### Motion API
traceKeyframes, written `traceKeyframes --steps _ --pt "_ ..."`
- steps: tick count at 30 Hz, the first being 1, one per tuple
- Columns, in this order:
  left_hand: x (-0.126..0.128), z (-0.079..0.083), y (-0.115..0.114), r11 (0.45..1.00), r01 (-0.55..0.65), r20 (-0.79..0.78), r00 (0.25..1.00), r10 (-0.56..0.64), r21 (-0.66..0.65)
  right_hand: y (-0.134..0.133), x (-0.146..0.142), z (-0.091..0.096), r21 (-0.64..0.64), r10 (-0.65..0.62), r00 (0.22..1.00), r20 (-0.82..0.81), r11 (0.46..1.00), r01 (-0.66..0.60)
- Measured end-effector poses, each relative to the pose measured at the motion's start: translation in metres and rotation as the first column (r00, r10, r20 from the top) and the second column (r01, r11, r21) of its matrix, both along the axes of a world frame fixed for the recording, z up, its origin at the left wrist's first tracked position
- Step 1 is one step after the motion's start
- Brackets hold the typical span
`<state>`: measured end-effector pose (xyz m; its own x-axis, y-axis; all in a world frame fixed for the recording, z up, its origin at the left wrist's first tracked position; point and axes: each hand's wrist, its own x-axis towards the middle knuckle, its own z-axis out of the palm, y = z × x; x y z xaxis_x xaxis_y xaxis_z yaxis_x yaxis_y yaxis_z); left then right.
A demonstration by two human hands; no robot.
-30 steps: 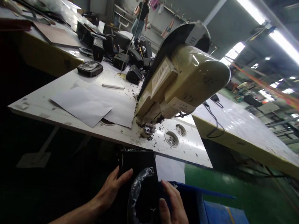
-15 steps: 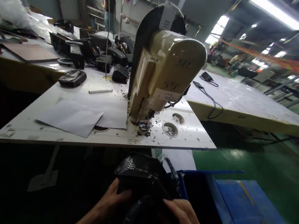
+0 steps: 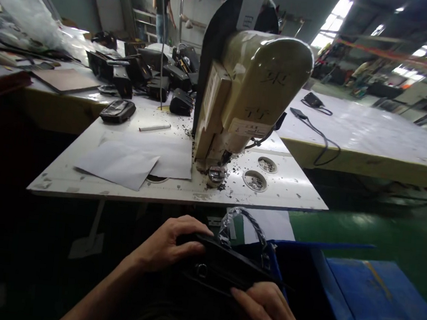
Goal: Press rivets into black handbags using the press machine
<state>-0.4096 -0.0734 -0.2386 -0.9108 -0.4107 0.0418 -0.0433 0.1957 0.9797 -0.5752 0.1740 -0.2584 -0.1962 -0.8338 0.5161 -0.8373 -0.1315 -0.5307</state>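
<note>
Both my hands hold a black handbag [image 3: 226, 267] below the front edge of the white work table [image 3: 120, 186]. My left hand [image 3: 167, 243] curls over the bag's left top edge. At the bottom of the view my right hand [image 3: 270, 316] grips its lower right side. The bag lies almost flat, and its plastic-wrapped handle [image 3: 243, 223] arches up behind it. A beige industrial sewing machine [image 3: 250, 88] stands on the table just beyond my hands.
White paper sheets [image 3: 134, 160] and a white stick [image 3: 155, 127] lie left of the machine. Several black bags [image 3: 146, 70] are piled at the back. A blue bin [image 3: 366, 300] sits at my right. A person [image 3: 162, 6] stands far off. A cable [image 3: 320, 132] crosses the yellow-edged table.
I have turned the bag from upright to nearly flat and raised it. My left hand moved onto its top edge. The handle now sticks up behind it.
</note>
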Motion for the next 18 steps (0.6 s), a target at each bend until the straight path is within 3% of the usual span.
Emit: traceKeyframes --steps 2,4,8,12,18 --pt "-0.003 -0.003 0.004 1.000 -0.022 -0.003 1.000 0.022 0.002 -0.002 -0.003 0.005 0.007 -0.002 1.000 0.024 1.000 0.001" --pt "-0.006 -0.010 0.010 0.992 -0.116 0.013 0.993 0.116 0.048 -0.003 -0.005 0.009 0.025 -0.003 0.998 0.057 1.000 0.002" --pt "-0.010 -0.024 0.024 0.933 -0.238 0.107 0.970 0.217 0.269 -0.001 -0.009 0.010 0.079 -0.010 0.994 0.107 0.997 0.002" --pt "-0.013 -0.031 0.032 0.852 -0.258 0.171 0.965 0.201 0.455 0.002 -0.013 0.009 0.104 -0.030 0.991 0.130 0.994 0.016" --pt "-0.017 -0.039 0.032 0.804 -0.205 0.167 0.977 0.134 0.558 0.004 -0.016 0.013 0.146 -0.014 0.992 0.122 0.989 -0.004"
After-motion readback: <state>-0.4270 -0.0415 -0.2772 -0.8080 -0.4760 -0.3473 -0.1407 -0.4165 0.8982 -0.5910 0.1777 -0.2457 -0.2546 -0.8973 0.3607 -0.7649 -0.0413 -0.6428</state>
